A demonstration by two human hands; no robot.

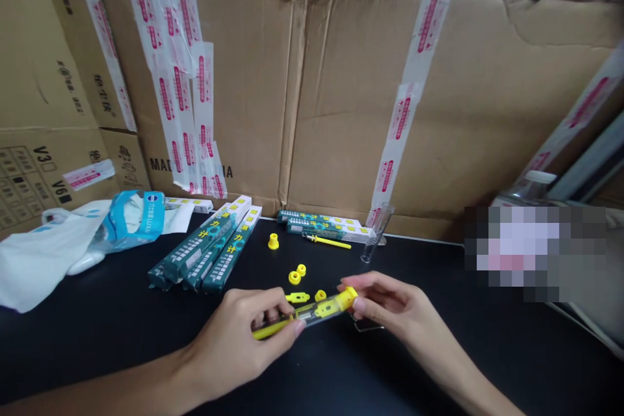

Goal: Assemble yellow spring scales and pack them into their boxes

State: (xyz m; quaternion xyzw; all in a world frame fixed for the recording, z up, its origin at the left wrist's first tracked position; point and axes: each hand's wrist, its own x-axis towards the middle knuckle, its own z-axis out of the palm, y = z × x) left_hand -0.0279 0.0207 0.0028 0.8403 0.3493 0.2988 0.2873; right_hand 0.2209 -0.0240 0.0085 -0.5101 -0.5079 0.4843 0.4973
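My left hand [248, 331] is closed round a clear tubular spring scale [307, 320], which has yellow parts inside and tilts up towards the right. At its right end, my right hand [390, 305] pinches the yellow end cap [347, 299] between thumb and fingers. A thin bent metal wire [369, 328] shows just under the right hand; what it joins is hidden. Right behind the tube lie a flat yellow piece [297, 298] and a small yellow ring [320, 296]. Two more yellow rings [294, 277] rest a little farther back.
Farther back are a yellow flanged cap [273, 242], a yellow rod [329, 242] and an upright, leaning clear tube [377, 234]. Green-and-white boxes [214, 247] lie at left and back [322, 226]. A blue-and-white tissue pack [136, 218] sits left. Cardboard [341, 110] walls the rear.
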